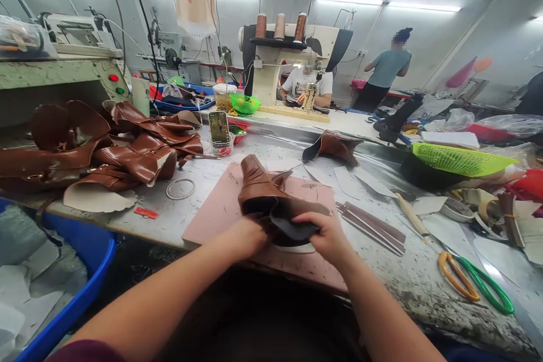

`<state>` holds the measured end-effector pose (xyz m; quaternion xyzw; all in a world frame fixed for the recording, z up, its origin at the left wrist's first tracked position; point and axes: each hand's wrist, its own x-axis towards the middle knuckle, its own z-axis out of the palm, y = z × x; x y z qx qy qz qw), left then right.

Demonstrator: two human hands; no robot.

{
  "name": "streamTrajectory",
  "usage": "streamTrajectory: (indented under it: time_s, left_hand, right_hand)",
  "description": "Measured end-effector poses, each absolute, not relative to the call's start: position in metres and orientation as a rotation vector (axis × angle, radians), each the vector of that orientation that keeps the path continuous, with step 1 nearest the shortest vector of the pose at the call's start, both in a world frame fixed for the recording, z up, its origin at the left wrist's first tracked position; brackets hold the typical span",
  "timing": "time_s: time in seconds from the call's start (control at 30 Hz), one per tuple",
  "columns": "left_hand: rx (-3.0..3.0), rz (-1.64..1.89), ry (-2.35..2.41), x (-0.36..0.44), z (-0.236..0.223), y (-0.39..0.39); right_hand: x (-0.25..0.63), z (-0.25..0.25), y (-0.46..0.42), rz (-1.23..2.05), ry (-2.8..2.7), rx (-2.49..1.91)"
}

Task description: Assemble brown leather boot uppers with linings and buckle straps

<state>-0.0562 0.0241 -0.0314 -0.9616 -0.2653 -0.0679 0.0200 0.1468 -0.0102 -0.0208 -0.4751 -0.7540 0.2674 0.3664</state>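
Observation:
A brown leather boot upper (pixel 259 181) with a dark lining lies over a pink board (pixel 212 209) in front of me, its opening turned toward me. My right hand (pixel 326 233) is closed on the edge of the opening, thumb and fingers pinching the dark lining. At the near left side of the opening, my left hand (pixel 250 239) grips the upper; its fingertips are hidden by the leather. Brown leather strips (pixel 373 226) lie just right of the board. Beyond it, another brown boot upper (pixel 333 147) rests on the table.
Brown boot uppers (pixel 127 153) are heaped at left, near a roll-like ring (pixel 180 188). A phone (pixel 219 128) stands behind the board. Scissors (pixel 475 280) and a wooden-handled tool (pixel 411 215) lie at right. A blue bin (pixel 102 263) stands below left. Two people work farther back.

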Motion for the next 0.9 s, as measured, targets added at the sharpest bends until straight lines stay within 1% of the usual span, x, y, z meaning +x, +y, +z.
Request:
streamTrajectory:
  time_s: [0.1,0.2,0.37,0.5,0.63,0.77,0.9]
  left_hand:
    - [-3.031,-0.006,-0.768,-0.085,-0.028,0.015]
    - [-3.042,0.078,-0.883,-0.091,-0.028,0.003]
    - [-3.096,-0.019,-0.840,-0.075,-0.036,-0.012]
    - [-3.003,-0.047,-0.964,-0.060,-0.043,-0.018]
    - [-2.999,-0.104,-0.889,-0.044,-0.051,-0.021]
    - [-2.995,-0.151,-0.998,-0.033,-0.054,-0.023]
    - [-3.008,-0.171,-0.861,-0.020,-0.053,-0.021]
  right_hand:
    - [0.167,-0.016,-0.012,0.587,-1.933,-1.507]
    - [0.180,-0.021,-0.011,0.645,-1.984,-1.630]
    - [0.187,-0.035,-0.006,0.728,-1.891,-1.696]
    - [0.192,-0.040,-0.003,0.758,-1.815,-1.735]
    - [0.195,-0.042,0.001,0.785,-1.752,-1.774]
    - [0.197,-0.043,0.006,0.823,-1.692,-1.802]
    - [0.197,-0.044,0.008,0.821,-1.695,-1.809]
